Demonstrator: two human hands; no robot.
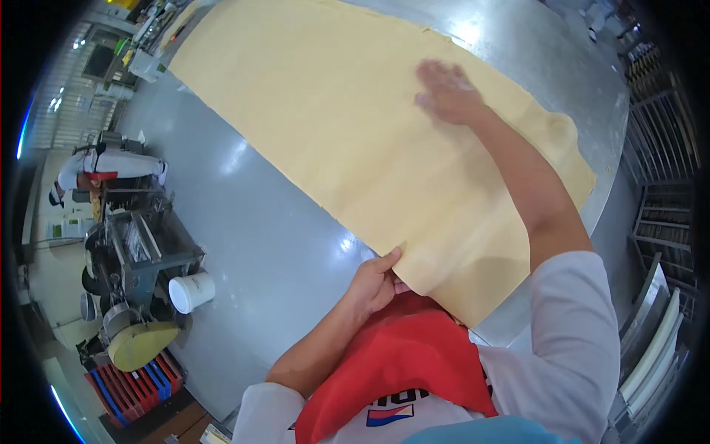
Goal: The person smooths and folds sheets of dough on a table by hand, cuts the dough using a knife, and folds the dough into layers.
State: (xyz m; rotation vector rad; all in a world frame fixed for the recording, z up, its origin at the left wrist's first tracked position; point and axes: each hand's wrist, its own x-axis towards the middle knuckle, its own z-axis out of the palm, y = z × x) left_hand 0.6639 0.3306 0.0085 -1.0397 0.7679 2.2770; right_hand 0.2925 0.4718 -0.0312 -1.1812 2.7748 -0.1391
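Observation:
A long pale-yellow sheet of dough [318,96] stretches across a shiny metal table [543,55]. My left hand [377,281] pinches the near-left edge of the sheet, thumb on top and fingers partly hidden underneath. Farther up, toward the right side, my right hand [447,92] is over the dough with its fingers spread. It is a little smeared by motion, with whitish powder on it, and whether it touches the sheet is hard to tell. The near end of the sheet lies against my red apron [399,340], where the dough bends in soft folds.
At left, a white bucket [192,292] stands by a metal cart [159,248], with a co-worker [115,166] beyond. Stacked red and blue trays [140,388] sit lower left. Metal racks [662,140] and leaning panels [651,340] line the right.

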